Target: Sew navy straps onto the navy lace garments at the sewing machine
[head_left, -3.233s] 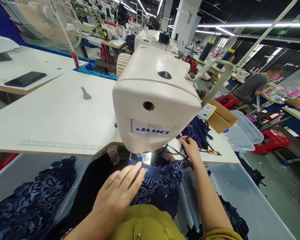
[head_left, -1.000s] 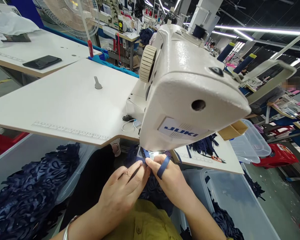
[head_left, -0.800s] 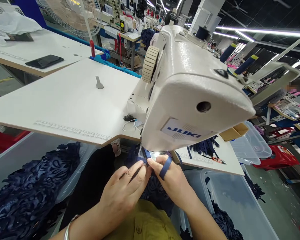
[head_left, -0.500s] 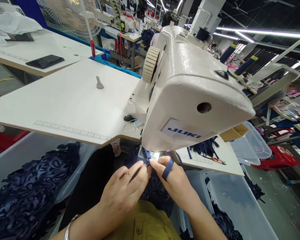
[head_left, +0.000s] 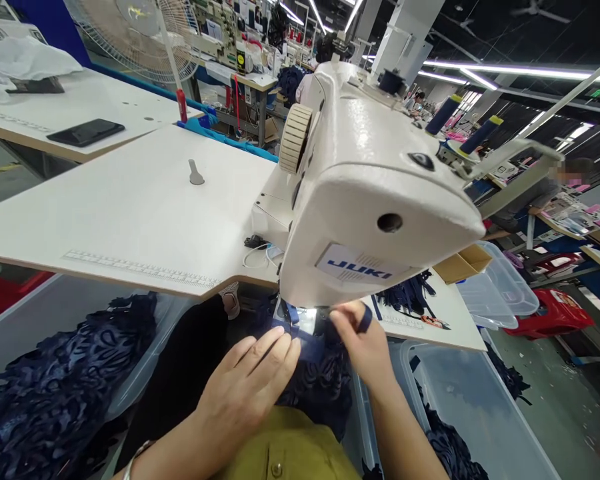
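Note:
A white sewing machine (head_left: 380, 200) stands in front of me, with a lit work area (head_left: 307, 320) under its head. A narrow navy fabric strap (head_left: 291, 315) lies there over wider navy fabric (head_left: 310, 348). My left hand (head_left: 257, 377) is closed on the strap at the left of the lit spot, fingertips pressed down and thumb hidden. Farther right, my right hand (head_left: 365, 343) has thumb and forefinger drawn together near the machine's needle end. What they pinch is not clear. A navy band (head_left: 365, 319) loops round one of its fingers.
Clear plastic bins of navy straps flank me, one at left (head_left: 175, 313) and one at right (head_left: 485, 400). On the right table part lie a bundle of navy strips (head_left: 405, 293) and orange-handled snips (head_left: 434, 323). A phone (head_left: 86, 132) rests at far left.
My right hand has moved right, away from my left hand, uncovering the lit work area and the navy fabric. My left hand stays almost in place. The view has shifted slightly.

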{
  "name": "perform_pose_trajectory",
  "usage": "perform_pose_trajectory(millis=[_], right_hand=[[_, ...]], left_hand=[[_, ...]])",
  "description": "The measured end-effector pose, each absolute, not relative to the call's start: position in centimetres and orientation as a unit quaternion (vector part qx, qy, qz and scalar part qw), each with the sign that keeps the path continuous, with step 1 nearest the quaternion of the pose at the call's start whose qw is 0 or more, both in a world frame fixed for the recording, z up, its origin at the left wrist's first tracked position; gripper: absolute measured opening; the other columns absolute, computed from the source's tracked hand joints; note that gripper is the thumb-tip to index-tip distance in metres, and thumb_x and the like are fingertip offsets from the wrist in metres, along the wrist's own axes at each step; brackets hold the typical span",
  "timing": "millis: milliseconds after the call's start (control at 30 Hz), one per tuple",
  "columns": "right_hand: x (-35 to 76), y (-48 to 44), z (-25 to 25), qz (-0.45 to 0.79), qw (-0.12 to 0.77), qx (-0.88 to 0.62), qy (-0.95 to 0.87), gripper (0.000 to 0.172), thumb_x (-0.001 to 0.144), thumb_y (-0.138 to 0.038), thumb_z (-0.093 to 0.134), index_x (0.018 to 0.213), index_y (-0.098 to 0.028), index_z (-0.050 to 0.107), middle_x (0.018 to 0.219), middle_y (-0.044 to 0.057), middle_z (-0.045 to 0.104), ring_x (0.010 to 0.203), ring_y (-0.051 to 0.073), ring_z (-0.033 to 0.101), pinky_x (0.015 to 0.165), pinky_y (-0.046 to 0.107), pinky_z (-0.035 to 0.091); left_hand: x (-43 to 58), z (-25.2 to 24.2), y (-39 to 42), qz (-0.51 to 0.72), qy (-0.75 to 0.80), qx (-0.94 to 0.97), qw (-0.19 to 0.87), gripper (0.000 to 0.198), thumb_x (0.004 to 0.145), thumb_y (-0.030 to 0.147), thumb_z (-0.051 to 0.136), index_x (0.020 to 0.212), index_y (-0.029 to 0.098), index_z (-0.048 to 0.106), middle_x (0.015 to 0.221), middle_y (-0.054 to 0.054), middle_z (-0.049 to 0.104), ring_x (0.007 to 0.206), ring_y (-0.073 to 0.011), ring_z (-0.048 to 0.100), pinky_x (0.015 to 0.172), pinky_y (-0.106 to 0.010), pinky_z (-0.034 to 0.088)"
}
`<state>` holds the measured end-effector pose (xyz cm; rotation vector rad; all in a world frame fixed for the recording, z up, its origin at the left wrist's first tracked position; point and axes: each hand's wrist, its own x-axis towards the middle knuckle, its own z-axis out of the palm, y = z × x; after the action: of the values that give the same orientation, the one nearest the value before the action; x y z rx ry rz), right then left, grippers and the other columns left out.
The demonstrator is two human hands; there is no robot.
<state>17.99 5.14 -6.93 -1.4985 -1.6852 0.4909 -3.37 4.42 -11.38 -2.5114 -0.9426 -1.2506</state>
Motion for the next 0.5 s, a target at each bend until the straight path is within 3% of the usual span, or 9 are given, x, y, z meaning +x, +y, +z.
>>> perform_pose_trajectory(millis=[133,233,300,400,500], right_hand=[[21.6,8.2,-8.7,0.185,0.433,-0.691,-0.548,0.029,0.087,-0.041,0.053,0.1,-0.017,0.062,0.084,0.004,0.066,0.074,0.018,0.061,0.07,0.029,0.049],[24.3,10.8,-9.8,0.137,0.404,-0.736,-0.527,0.028,0.084,-0.039,0.051,0.095,-0.015,0.062,0.089,0.008,0.068,0.081,0.02,0.061,0.074,0.031,0.048],[25.7,12.5,-10.5,0.125,0.393,-0.752,-0.514,0.025,0.082,-0.033,0.051,0.094,-0.015,0.063,0.091,0.01,0.068,0.084,0.022,0.062,0.076,0.032,0.047],[26.8,14.6,-11.4,0.115,0.377,-0.769,-0.503,0.019,0.079,-0.023,0.051,0.087,-0.013,0.065,0.09,0.015,0.068,0.088,0.025,0.062,0.08,0.034,0.045],[27.1,15.4,-11.9,0.102,0.379,-0.767,-0.507,0.022,0.08,-0.02,0.047,0.084,-0.011,0.066,0.096,0.019,0.067,0.097,0.028,0.061,0.084,0.036,0.043]], left_hand=[[-5.1,-11.4,4.5,-0.461,-0.3,-0.834,-0.034,0.026,0.096,0.015,0.039,0.104,0.018,0.063,0.104,-0.006,0.07,0.097,-0.0154,0.064,0.091,-0.026,0.046],[-6.3,-10.6,4.4,-0.448,-0.404,-0.749,-0.275,0.016,0.092,0.032,0.051,0.098,0.022,0.061,0.08,0.0,0.07,0.067,-0.0125,0.066,0.062,-0.018,0.052],[-6.7,-10.0,4.5,-0.4,-0.473,-0.633,-0.464,0.024,0.086,0.045,0.058,0.093,0.022,0.06,0.068,0.002,0.066,0.051,-0.0112,0.06,0.05,-0.018,0.05],[-6.5,-9.2,4.6,-0.35,-0.481,-0.451,-0.666,0.037,0.078,0.053,0.065,0.094,0.021,0.06,0.075,0.0,0.067,0.052,-0.0106,0.056,0.05,-0.02,0.051],[-6.2,-9.0,4.4,-0.356,-0.466,-0.359,-0.726,0.042,0.071,0.053,0.073,0.094,0.02,0.061,0.082,-0.002,0.067,0.066,-0.0135,0.06,0.05,-0.019,0.051]])
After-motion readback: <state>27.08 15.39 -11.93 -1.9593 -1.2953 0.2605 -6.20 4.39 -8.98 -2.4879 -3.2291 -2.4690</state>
